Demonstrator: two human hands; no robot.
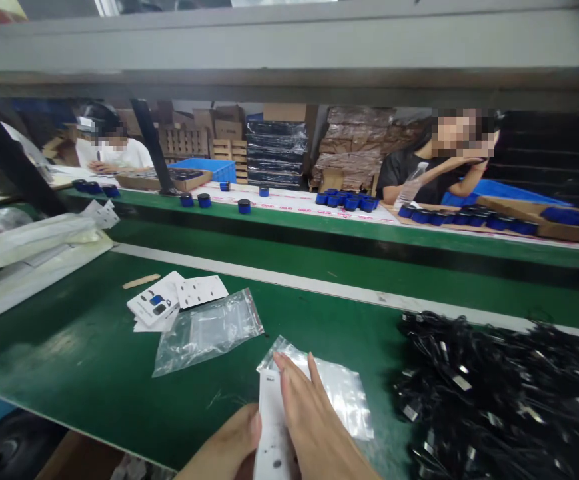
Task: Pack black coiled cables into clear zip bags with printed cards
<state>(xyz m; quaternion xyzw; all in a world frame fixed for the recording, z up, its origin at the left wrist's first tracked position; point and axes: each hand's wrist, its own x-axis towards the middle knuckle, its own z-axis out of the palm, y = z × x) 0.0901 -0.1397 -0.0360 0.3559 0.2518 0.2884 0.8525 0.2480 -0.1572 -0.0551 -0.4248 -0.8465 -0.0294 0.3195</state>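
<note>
- While the left hand (236,447) pinches the lower edge of a white card (272,427) with thumb closed on it, the right hand (314,427) lies flat and open over the card, fingers straight, gripping nothing that I can see.
- Under both hands lies a clear plastic bag (342,400), at the near edge of the green table (94,387), its mouth hard to make out.
- To do this well, I think the bag mouth should be held open first, and the card slid in straight, not at an angle, so the corners do not catch the film.
- Light pressure is better; the card bends easily, I judge.
- A second bag (206,330) and some printed cards (162,303) rest further left, well apart from the hands.
- On the right a heap of black cables (504,393) lies near the bag; keep the sleeve side away from it.
- Across the belt, blue caps (346,200) stand in front of a seated person (434,170).
</note>
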